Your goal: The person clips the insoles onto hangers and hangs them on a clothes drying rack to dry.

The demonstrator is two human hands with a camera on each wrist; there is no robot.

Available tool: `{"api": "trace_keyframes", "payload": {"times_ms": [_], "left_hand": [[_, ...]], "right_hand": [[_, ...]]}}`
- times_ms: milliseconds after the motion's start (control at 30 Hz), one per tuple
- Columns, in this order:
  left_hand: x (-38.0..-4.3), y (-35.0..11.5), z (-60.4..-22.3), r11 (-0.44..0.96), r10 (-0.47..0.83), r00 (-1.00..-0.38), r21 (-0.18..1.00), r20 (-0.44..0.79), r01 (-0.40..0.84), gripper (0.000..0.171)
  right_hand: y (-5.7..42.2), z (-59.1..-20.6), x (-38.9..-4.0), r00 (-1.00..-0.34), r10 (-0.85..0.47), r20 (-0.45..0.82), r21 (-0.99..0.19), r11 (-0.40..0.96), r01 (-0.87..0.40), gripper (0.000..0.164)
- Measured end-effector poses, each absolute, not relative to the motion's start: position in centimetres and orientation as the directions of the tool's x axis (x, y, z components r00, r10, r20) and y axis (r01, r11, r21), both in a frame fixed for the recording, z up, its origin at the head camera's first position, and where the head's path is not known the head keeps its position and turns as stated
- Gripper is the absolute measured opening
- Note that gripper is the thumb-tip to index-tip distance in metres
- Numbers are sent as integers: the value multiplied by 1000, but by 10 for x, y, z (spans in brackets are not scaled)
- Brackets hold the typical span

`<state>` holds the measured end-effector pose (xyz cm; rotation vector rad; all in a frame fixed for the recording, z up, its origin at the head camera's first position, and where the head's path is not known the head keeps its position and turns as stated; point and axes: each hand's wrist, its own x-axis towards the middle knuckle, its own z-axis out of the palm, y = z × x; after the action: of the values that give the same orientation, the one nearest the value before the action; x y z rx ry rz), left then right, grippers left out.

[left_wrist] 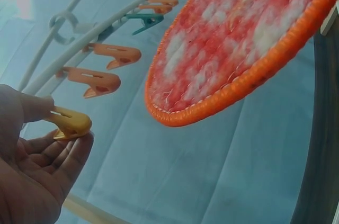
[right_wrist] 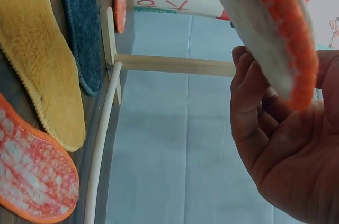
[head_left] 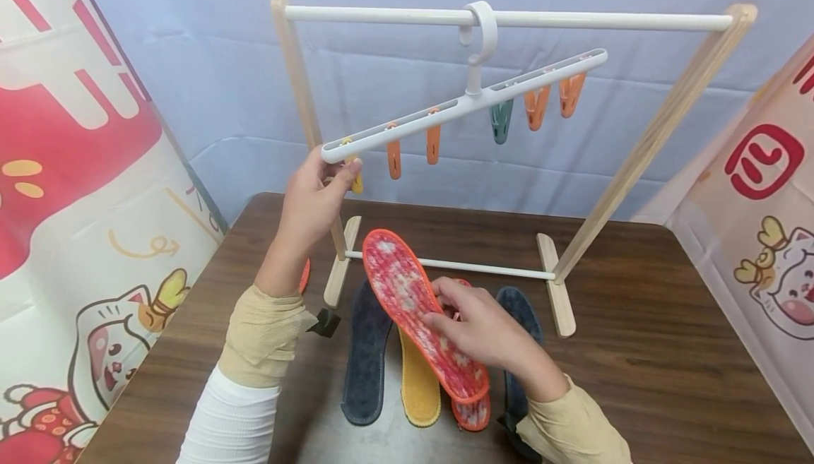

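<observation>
Left hand (head_left: 311, 199) fingers pinch one yellow clip (left_wrist: 74, 122) of six; right hand (head_left: 480, 323) fingers grip one red insole (head_left: 407, 294), its pale underside (right_wrist: 254, 23) visible only in right wrist view, five more insoles (head_left: 365, 365) on desk (head_left: 642, 372) below those fingers.

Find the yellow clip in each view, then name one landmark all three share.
Head: yellow clip left of centre, under the hanger, in the left hand.
Left wrist: left side, just below mid-height.
Right wrist: not visible.
Shared landmark: the red insole in the right hand.
</observation>
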<state>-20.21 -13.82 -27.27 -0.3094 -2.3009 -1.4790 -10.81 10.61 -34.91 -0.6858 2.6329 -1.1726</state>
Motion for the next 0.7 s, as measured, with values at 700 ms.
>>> {"api": "trace_keyframes", "payload": {"times_ms": [700], "left_hand": [[-201, -138, -270, 502, -25, -862, 752, 506, 427, 43]], "right_hand": [[97, -342, -111, -875, -482, 40, -744, 570, -348, 13]]}}
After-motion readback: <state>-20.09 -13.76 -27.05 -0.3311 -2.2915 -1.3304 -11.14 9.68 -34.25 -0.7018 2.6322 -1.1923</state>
